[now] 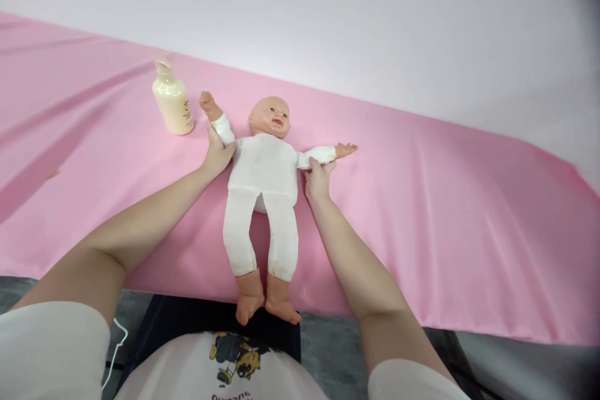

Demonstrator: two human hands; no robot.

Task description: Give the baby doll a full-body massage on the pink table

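A baby doll (262,165) with a white cloth body lies face up on a pink cloth, its arms spread and its feet over the front edge. My left hand (219,153) is closed around the doll's upper arm on the left, by the shoulder. On the other side my right hand (319,179) grips the doll's other arm from below, thumb and fingers about the white sleeve. Part of the fingers of both hands is hidden behind the doll's arms. A cream-coloured pump bottle (172,100) stands just beyond the doll's raised fist.
The pink cloth (422,212) covers the table, with folds at left and right. A white wall (328,19) rises behind it. Below the front edge are a grey floor and a white cable (117,350) at the lower left.
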